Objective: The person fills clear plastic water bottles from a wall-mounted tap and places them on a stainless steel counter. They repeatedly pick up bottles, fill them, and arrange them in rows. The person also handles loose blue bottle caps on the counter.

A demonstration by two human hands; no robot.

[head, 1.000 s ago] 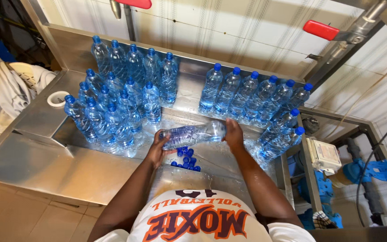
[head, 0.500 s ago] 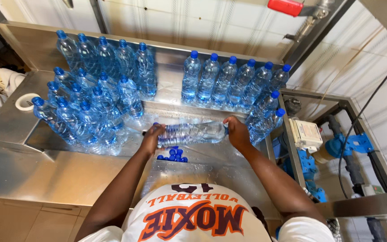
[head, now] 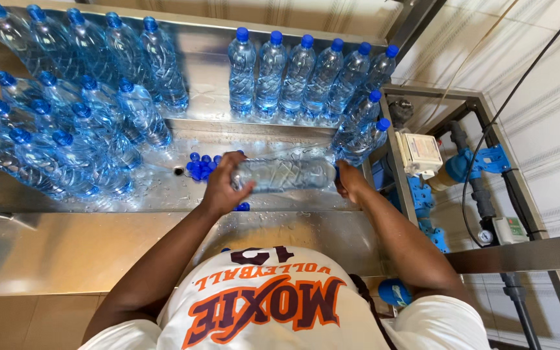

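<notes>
While my left hand (head: 223,185) fingers wrap neck end, right hand (head: 350,183) cups base: clear bottle (head: 284,175) gripped sideways, long axis left-right, above wet steel table (head: 98,253). Loose blue caps (head: 203,165) just behind left hand; capped bottles (head: 306,74) beyond.

the bottle (head: 284,174) is clear ribbed plastic filled with water, lying on its side, lengthwise left to right, held just above the wet steel trough (head: 163,188). the left hand (head: 223,185) grips one end, the right hand (head: 350,183) covers the other. which end carries the neck cannot be told. loose blue caps (head: 203,164) lie in the trough just left of it.
</notes>
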